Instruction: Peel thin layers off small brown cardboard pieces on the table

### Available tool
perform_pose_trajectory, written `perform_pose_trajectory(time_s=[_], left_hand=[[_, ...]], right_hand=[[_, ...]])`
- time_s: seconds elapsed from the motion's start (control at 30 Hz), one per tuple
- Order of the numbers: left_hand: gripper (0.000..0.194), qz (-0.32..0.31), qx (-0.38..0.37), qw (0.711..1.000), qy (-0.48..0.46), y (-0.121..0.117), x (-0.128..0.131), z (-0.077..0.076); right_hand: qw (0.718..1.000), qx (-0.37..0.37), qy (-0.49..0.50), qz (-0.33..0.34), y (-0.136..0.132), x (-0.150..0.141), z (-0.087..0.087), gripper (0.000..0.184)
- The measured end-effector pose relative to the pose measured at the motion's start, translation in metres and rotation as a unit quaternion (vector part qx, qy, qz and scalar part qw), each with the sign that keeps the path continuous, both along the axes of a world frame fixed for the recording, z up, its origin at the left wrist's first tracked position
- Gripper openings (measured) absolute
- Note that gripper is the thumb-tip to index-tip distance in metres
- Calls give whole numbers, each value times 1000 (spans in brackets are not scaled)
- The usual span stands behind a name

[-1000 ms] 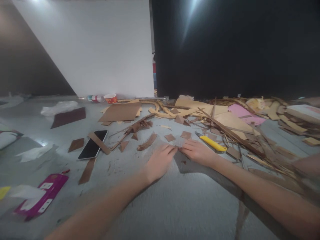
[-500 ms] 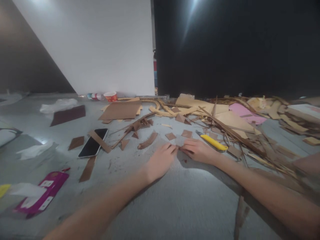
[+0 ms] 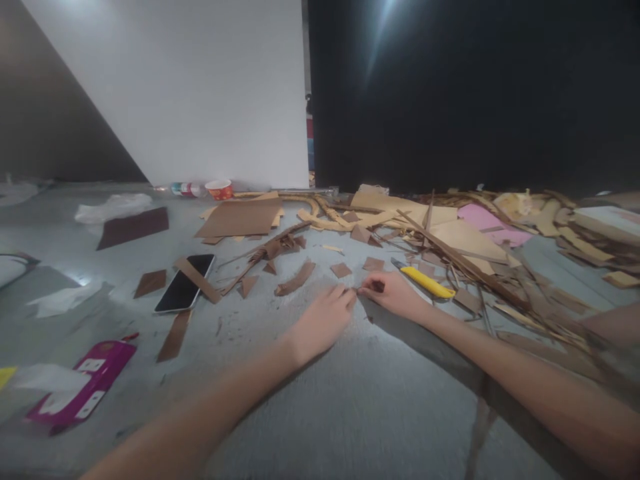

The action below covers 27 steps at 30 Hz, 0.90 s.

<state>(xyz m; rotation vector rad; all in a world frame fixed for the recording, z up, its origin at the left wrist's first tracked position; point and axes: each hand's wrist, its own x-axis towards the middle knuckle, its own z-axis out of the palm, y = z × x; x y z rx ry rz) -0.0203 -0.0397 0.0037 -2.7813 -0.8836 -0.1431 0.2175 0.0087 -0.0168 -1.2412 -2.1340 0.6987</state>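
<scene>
My left hand (image 3: 323, 320) and my right hand (image 3: 395, 293) meet fingertip to fingertip low over the grey floor (image 3: 350, 400). Both pinch at something small and brown between them, too small to name. A yellow utility knife (image 3: 424, 281) lies just right of my right hand. Small brown cardboard scraps (image 3: 341, 269) lie just beyond the fingers. Both forearms reach in from the bottom edge.
A phone (image 3: 184, 283) lies screen up at the left with a cardboard strip across it. A magenta box (image 3: 85, 390) sits near left. Cardboard sheets and strips (image 3: 465, 240) pile at the right and back. A paper cup (image 3: 220, 189) stands by the white wall.
My right hand's fingers have curled from lying flatter into a pinch. Both hands stayed in nearly the same place.
</scene>
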Motion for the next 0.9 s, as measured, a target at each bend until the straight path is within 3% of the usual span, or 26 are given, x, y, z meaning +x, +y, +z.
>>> perform_pose_trajectory(time_s=[0.3, 0.43, 0.53, 0.6, 0.9], left_hand=[[43, 10, -6, 1000, -15, -2, 0, 0], [47, 19, -3, 1000, -19, -5, 2, 2], [46, 19, -8, 1000, -20, -6, 2, 4], [45, 21, -13, 1000, -15, -7, 2, 5], [37, 22, -30, 998, -54, -5, 0, 2]], right_hand=[[999, 20, 7, -30, 1, -3, -6, 30], [997, 70, 3, 43, -5, 2, 2, 36], [979, 142, -32, 140, -9, 9, 10, 35], [969, 170, -56, 168, -10, 14, 14, 38], [957, 156, -82, 231, -16, 13, 13, 47]])
